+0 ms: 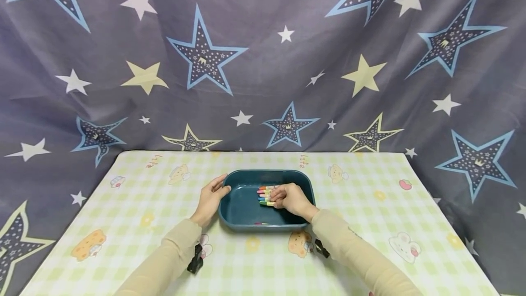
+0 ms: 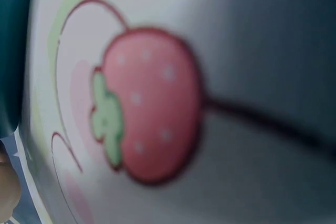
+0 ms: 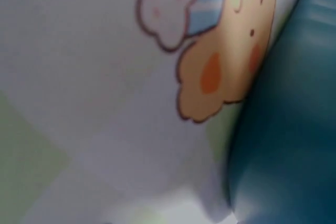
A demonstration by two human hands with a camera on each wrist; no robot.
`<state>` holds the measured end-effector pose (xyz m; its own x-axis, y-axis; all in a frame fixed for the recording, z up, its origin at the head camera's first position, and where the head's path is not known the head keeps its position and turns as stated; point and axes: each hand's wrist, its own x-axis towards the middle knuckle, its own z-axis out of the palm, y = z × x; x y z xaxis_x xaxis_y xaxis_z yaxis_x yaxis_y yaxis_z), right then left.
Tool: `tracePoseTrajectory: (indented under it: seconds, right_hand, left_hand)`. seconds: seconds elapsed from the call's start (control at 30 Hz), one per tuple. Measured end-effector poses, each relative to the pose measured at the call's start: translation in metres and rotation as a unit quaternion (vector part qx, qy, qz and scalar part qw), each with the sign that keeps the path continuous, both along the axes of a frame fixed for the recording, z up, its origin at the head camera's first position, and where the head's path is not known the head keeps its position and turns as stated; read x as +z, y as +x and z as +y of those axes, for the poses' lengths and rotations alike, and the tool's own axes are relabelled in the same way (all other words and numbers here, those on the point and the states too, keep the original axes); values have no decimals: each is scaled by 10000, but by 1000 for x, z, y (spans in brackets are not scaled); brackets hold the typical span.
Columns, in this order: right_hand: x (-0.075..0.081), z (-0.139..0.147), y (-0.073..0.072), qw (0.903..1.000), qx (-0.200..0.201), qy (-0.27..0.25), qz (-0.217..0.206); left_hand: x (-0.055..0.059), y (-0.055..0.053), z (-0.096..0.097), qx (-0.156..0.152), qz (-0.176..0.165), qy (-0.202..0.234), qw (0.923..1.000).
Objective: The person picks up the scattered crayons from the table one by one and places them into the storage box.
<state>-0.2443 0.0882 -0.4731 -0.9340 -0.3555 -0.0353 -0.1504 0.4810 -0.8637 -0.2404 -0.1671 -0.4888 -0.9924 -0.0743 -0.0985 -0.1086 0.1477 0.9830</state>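
A dark teal plastic basin (image 1: 242, 204) stands on the table, wider than it is deep. My left hand (image 1: 209, 200) holds its left rim, with the thumb over the edge and the fingers outside. Inside the basin, my right hand (image 1: 293, 199) grips several crayons (image 1: 265, 197) side by side, their orange, pink, blue and green ends pointing left. The palm hides their other ends. A pinkish-purple piece (image 1: 259, 223) shows just above the near wall, mostly hidden. The left wrist view catches only a fingertip (image 2: 8, 190) and the basin's side; the right wrist view shows the basin's outer wall (image 3: 294, 129).
A green-and-white checked cloth (image 1: 135, 209) with cartoon prints covers the table. Behind it hangs a grey curtain (image 1: 263, 67) patterned with stars. Black straps (image 1: 196, 259) are visible by the wrists.
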Motion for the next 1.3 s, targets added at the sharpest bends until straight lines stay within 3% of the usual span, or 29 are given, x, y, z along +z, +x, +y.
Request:
tracePoseTrajectory:
  seconds: [0.3,0.7,0.93,1.1,1.3]
  right_hand:
    - [4,-1,3,9991,165,-369,-152]
    - [6,-2,4,9988,239,-398,164]
    - [7,-1,7,9961,-166,-859,140]
    - [15,1,15,9919,-204,-1253,85]
    - [32,26,24,9927,59,-1172,283]
  left_hand:
    - [-1,-2,-1,3,8,17,10000]
    - [-3,0,-1,155,26,78,9998]
    - [-3,0,-3,56,73,19,10000]
    - [-4,2,-6,26,23,-23,10000]
    - [-2,-1,-2,-13,4,40,10000]
